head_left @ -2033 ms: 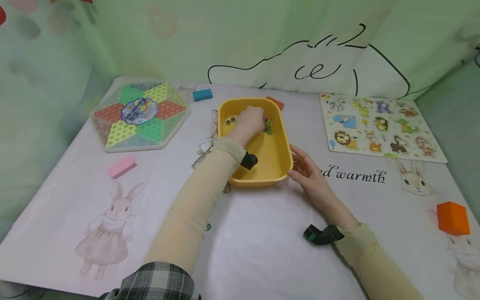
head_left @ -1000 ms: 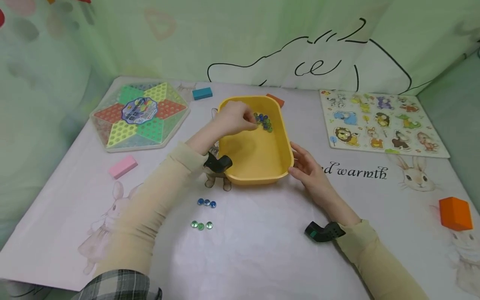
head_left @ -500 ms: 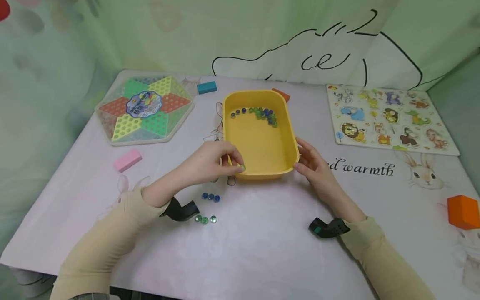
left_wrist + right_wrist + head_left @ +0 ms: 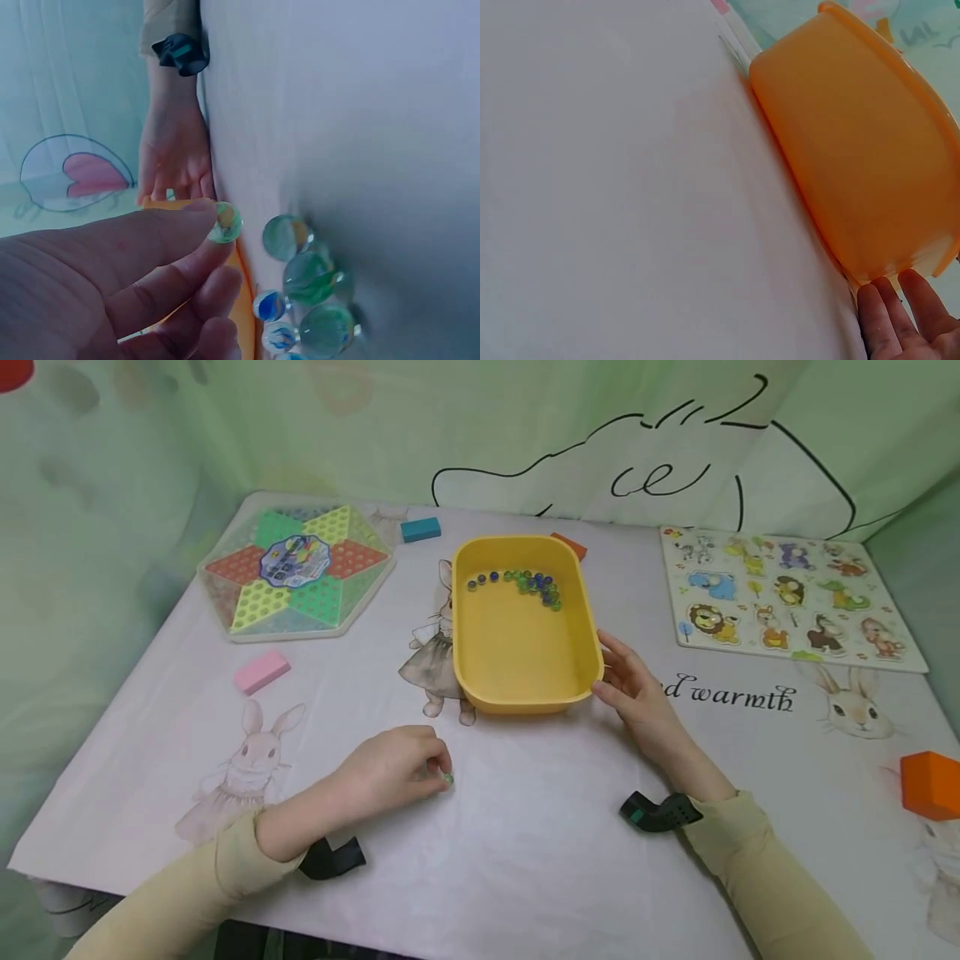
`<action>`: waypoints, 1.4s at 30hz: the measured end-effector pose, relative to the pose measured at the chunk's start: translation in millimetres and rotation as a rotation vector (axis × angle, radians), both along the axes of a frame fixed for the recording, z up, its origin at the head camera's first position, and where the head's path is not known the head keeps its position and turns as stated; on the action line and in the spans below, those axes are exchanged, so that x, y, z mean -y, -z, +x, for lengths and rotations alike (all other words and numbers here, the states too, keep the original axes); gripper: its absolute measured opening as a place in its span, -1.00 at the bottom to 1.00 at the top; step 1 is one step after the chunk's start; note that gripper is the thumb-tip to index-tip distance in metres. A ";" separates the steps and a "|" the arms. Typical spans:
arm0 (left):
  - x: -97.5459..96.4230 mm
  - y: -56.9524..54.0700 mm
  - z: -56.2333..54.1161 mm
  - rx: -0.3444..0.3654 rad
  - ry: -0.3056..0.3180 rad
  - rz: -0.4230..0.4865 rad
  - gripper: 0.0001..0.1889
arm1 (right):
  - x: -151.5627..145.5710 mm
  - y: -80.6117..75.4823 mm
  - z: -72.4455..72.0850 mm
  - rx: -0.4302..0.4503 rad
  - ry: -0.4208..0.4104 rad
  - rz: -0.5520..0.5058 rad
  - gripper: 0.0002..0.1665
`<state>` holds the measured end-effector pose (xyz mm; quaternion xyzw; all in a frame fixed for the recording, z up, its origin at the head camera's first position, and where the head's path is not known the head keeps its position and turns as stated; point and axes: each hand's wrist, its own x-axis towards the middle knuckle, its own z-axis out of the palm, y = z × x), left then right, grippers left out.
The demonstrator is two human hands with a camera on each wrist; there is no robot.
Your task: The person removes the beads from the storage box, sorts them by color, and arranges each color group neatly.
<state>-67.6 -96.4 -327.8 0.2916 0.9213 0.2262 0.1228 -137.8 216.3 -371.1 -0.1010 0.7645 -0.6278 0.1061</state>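
Between thumb and fingertips, my left hand (image 4: pixel 393 772) pinches a green marble (image 4: pixel 226 223), low over the table in front of the tub. Beyond it in the left wrist view, several green marbles (image 4: pixel 309 277) and blue marbles (image 4: pixel 269 305) lie on the table; in the head view the left hand hides them. The yellow tub (image 4: pixel 517 660) has green and blue marbles (image 4: pixel 542 585) gathered along its far side. My right hand (image 4: pixel 637 702) touches the tub's near right corner, its fingertips against the outer wall (image 4: pixel 855 165) in the right wrist view.
A hexagonal Chinese checkers board (image 4: pixel 296 572) lies at the back left, with a pink block (image 4: pixel 262 672) before it. A blue block (image 4: pixel 421 530) and an orange-red block (image 4: pixel 572 545) are behind. An animal puzzle board (image 4: pixel 791 593) and an orange block (image 4: pixel 930 785) stand to the right.
My left hand reached into the tub, came out with a green marble and moved toward the near left, over the marbles on the table. The right hand stays at the tub.
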 end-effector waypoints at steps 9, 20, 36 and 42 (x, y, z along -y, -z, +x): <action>0.1 8.4 6.6 -0.034 0.008 -0.073 -0.90 | -0.5 2.0 -0.8 0.000 -0.007 -0.035 -0.27; 2.9 8.4 10.2 -0.010 0.024 -0.089 -0.87 | -0.3 0.4 -1.1 -0.007 -0.007 -0.033 -0.28; 2.8 9.7 10.1 0.045 0.062 -0.069 -0.87 | 0.3 0.2 0.4 -0.002 -0.004 -0.045 -0.28; 2.8 9.6 8.4 0.060 0.077 -0.085 -0.86 | 0.3 -0.9 0.7 -0.001 -0.007 -0.048 -0.28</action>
